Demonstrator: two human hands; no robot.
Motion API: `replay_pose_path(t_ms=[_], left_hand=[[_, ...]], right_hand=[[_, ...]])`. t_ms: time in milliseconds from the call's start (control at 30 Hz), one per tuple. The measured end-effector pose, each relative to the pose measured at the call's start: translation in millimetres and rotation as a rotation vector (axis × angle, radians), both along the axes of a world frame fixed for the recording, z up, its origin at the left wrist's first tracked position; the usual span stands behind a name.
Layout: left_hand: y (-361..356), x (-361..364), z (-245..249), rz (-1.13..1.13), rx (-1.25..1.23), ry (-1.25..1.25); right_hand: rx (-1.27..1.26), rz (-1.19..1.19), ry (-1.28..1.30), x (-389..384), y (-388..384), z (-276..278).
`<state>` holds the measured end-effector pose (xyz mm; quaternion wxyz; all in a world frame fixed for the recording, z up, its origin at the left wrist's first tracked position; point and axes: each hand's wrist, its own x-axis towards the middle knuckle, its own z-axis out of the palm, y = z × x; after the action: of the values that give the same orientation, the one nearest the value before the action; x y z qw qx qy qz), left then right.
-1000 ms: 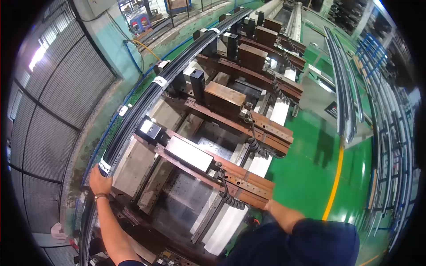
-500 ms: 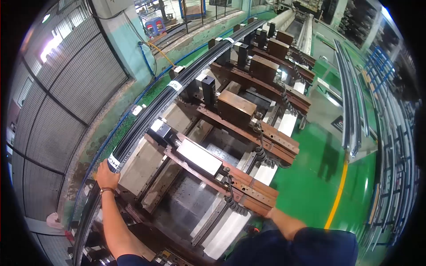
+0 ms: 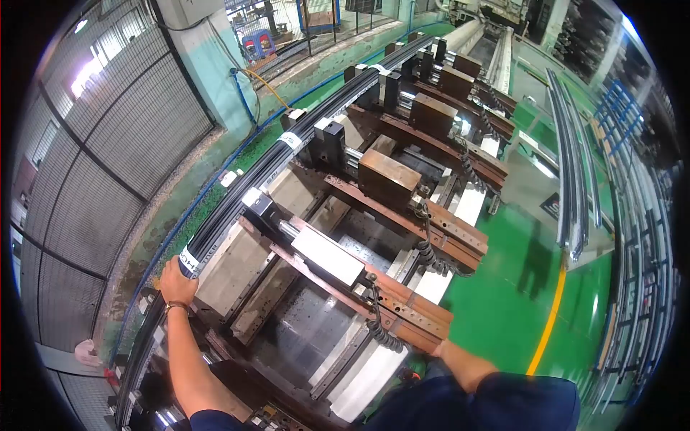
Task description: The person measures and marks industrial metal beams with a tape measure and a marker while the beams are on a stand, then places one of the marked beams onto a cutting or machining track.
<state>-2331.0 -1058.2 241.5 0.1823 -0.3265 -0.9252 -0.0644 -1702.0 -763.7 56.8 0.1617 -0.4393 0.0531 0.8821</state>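
Observation:
A long bundle of dark bars (image 3: 228, 205), bound with white printed wrap (image 3: 189, 263), runs along the left side of the machine bed. My left hand (image 3: 178, 282) is closed around the bundle beside the nearest wrap. At the near end of a brown slotted beam (image 3: 417, 320), my right hand (image 3: 440, 351) touches the beam's end; its fingers are mostly hidden. Black clamp blocks (image 3: 329, 146) stand along the bundle's right side, with short rods leading to brown housings (image 3: 388, 176) and a white housing (image 3: 329, 256).
Coiled black cables (image 3: 384, 336) hang by the beam ends. To the right are green floor with a yellow line (image 3: 550, 316), more long bars (image 3: 571, 165) and a rack (image 3: 636, 244). A mesh fence (image 3: 129, 115) and pillar (image 3: 208, 79) stand left.
The black clamp blocks have shifted left against the bundle, and their rods show more. The view has shifted slightly. Both my hands keep their places.

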Motion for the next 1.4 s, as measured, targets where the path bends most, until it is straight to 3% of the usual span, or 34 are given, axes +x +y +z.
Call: replay_pose_path(t_ms=[1067,1100,1267,1300,1400], left_hand=[[2,5,6,0.054,-0.060,-0.029],[1,5,8,0.064,-0.060,-0.051],[-5,-1,2,0.039,-0.042,-0.041],[-5,-1,2,0.037,-0.036,-0.043],[-7,-3,1,0.031,-0.030,-0.032]], right_hand=[[-0.045,0.066,-0.059,22,-4,-66],[-0.007,0.104,-0.091,20,-1,-60],[0.351,0.752,-0.521,97,-3,-152],[0.413,0.894,-0.583,93,-1,-136],[0.371,0.936,-0.640,110,-5,-100]])
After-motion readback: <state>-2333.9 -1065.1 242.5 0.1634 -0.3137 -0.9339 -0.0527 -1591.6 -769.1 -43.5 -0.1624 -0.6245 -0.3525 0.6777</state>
